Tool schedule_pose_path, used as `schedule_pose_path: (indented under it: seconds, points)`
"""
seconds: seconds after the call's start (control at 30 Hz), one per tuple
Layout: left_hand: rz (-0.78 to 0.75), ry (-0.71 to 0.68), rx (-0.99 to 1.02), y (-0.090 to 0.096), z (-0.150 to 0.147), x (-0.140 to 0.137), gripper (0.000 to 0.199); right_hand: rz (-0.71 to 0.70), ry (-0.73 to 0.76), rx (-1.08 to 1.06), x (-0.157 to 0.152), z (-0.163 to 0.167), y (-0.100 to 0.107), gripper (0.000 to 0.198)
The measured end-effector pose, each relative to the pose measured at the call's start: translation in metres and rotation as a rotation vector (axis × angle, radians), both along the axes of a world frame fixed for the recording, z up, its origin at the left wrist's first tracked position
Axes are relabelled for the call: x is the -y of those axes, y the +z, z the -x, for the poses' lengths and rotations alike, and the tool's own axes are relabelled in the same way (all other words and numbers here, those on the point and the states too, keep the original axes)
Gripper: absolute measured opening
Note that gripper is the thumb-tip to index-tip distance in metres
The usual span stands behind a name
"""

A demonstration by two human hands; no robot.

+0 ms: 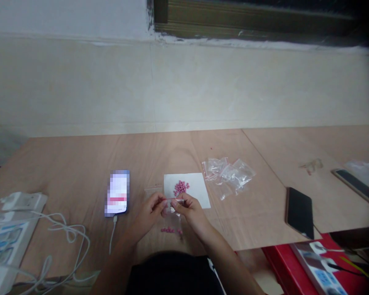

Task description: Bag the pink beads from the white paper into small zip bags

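Note:
A small clear zip bag [172, 219] hangs between my two hands, its red-lined top edge pinched at both sides. Several pink beads [167, 230] lie at the bottom of this bag. My left hand [155, 207] is closed on the bag's left top corner. Closed on the right part of the same edge is my right hand [187, 205]. Just beyond the fingers, a heap of pink beads [181, 187] rests on a white sheet of paper [199, 190]. Another flat clear bag [152, 190] lies partly under my left hand.
Several empty clear bags [230, 172] lie right of the paper. A lit phone [118, 192] with a charging cable is at left, near a white power strip [15, 233] and tangled cords. Dark phones [299, 211] lie at right. A red surface [276, 262] sits below the table's edge.

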State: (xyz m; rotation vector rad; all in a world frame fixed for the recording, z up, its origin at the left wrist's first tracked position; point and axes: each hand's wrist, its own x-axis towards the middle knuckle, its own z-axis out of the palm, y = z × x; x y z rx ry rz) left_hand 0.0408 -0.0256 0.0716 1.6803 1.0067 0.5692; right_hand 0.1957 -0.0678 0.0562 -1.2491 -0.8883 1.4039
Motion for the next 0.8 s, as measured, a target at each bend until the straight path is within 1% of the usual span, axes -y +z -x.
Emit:
schedule_pose_path:
  seconds: [0.07, 0.13, 0.23, 0.3, 0.4, 0.53, 0.63, 0.8]
  points:
    - [-0.031, 0.054, -0.024, -0.009, 0.006, -0.008, 0.014, -0.016, 0.029, 0.045, -0.004, 0.007, -0.01, 0.023]
    - [-0.047, 0.115, -0.076, -0.016, 0.014, -0.016, 0.014, -0.003, 0.028, 0.089, -0.006, 0.012, -0.021, 0.025]
    - [-0.082, 0.184, -0.173, -0.024, 0.025, -0.029, 0.014, 0.043, -0.058, 0.16, -0.005, 0.015, -0.033, 0.028]
    - [-0.159, 0.212, -0.26, -0.029, 0.029, -0.036, 0.013, 0.051, -0.11, 0.205, -0.003, 0.013, -0.037, 0.027]
    - [-0.27, 0.27, -0.36, -0.039, 0.031, -0.046, 0.009, 0.047, -0.142, 0.228, 0.002, 0.007, -0.04, 0.021]
    - [-0.311, 0.335, -0.38, -0.05, 0.031, -0.054, 0.012, 0.062, -0.197, 0.218, 0.009, -0.004, -0.042, 0.022]
    - [-0.33, 0.339, -0.374, -0.051, 0.031, -0.056, 0.016, 0.064, -0.231, 0.215, 0.014, -0.012, -0.043, 0.025]
    - [-0.374, 0.367, -0.364, -0.044, 0.033, -0.054, 0.019, 0.059, -0.255, 0.171, 0.015, -0.02, -0.042, 0.029]
